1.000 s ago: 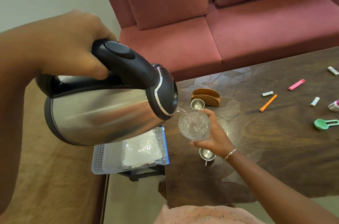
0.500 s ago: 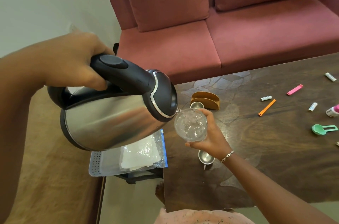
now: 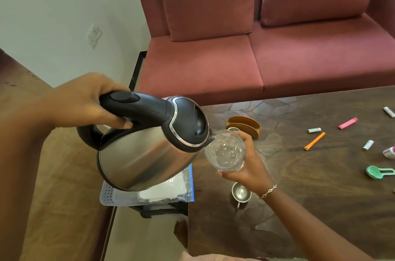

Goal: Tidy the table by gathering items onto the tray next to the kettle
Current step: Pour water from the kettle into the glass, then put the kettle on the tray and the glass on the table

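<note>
Left hand (image 3: 85, 102) wrapped round the kettle (image 3: 149, 145) handle, kettle tipped right, spout at the rim of the glass (image 3: 224, 149). Right hand (image 3: 250, 160) cups the glass from the right, above the table (image 3: 299, 196). Since a second ago the kettle sits lower; pouring goes on. Tray (image 3: 111, 194) lies under the kettle, left of the table, holding a plastic bag (image 3: 171, 188). No gathering yet: clips and tubes remain scattered far right.

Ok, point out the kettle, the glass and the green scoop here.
kettle (image 3: 149, 160): head view, on its steel side.
glass (image 3: 224, 150): head view, on its clear wall.
green scoop (image 3: 373, 171): head view, on its round bowl.
</note>
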Demonstrator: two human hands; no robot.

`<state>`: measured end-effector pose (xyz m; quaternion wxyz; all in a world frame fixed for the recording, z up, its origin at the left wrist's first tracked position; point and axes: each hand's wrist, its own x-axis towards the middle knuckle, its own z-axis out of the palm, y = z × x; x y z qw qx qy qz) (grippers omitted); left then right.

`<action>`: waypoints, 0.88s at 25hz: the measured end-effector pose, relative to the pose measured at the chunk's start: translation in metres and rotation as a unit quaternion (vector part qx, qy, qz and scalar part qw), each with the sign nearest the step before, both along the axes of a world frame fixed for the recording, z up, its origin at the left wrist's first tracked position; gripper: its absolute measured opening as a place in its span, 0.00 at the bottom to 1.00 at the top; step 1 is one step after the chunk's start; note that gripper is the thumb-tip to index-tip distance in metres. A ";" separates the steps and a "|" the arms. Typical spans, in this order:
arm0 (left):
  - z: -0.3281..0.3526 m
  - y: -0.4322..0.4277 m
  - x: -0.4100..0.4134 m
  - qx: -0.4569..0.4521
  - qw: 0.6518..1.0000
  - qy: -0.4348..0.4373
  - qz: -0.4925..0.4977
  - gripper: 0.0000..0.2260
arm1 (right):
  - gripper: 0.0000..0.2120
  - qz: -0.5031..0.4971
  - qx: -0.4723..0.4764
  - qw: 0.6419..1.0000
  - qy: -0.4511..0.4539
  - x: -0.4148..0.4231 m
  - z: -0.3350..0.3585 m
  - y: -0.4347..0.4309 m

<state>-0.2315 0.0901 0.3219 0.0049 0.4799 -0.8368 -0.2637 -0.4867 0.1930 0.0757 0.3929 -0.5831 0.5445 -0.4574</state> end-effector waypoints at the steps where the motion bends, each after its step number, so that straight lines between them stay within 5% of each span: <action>1: -0.004 0.001 0.007 0.000 1.000 0.011 0.008 0.09 | 0.42 0.002 0.001 1.000 0.004 0.001 0.001 -0.001; 8: -0.026 0.011 0.066 -0.024 0.992 0.061 0.108 0.19 | 0.43 0.018 0.001 0.999 0.034 0.017 0.004 -0.011; 12: -0.058 0.019 0.107 -0.009 0.966 0.159 0.204 0.16 | 0.44 0.036 -0.011 0.998 0.043 0.036 0.006 -0.020; 16: -0.103 0.023 0.146 -0.034 0.906 0.285 0.311 0.17 | 0.44 0.063 -0.019 0.997 0.036 0.058 0.007 -0.031; 22: -0.186 0.011 0.187 -0.094 0.811 0.311 0.487 0.12 | 0.45 0.086 -0.012 0.996 0.018 0.092 0.010 -0.041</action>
